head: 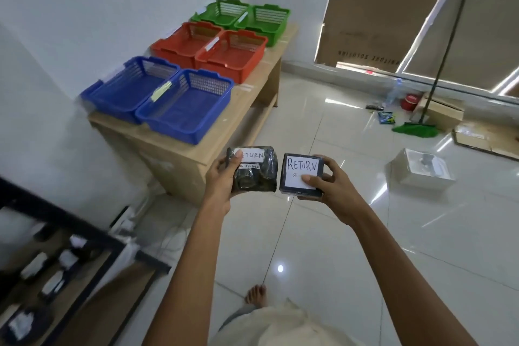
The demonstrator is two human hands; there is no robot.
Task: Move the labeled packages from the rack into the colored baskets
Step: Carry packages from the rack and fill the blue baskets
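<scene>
My left hand [222, 177] grips a dark plastic-wrapped package [257, 177] with a white "RETURN" label; my thumb covers the label's first letter. My right hand [328, 185] holds a dark box-shaped package [297, 168] with a large white "RETURN" label, thumb on the label. Both packages are held side by side in front of the wooden bench [179, 146]. On the bench stand two blue baskets [185, 118], two red baskets [230, 56] and two green baskets [261, 22]. The black rack [64, 255] with more labeled packages is at the lower left, blurred.
A white wall runs along the left behind the bench. On the glossy tiled floor at right lie a clear plastic box [424, 171], a green broom [415, 129], cardboard pieces, a bottle and a red container. My bare foot [257, 295] is below.
</scene>
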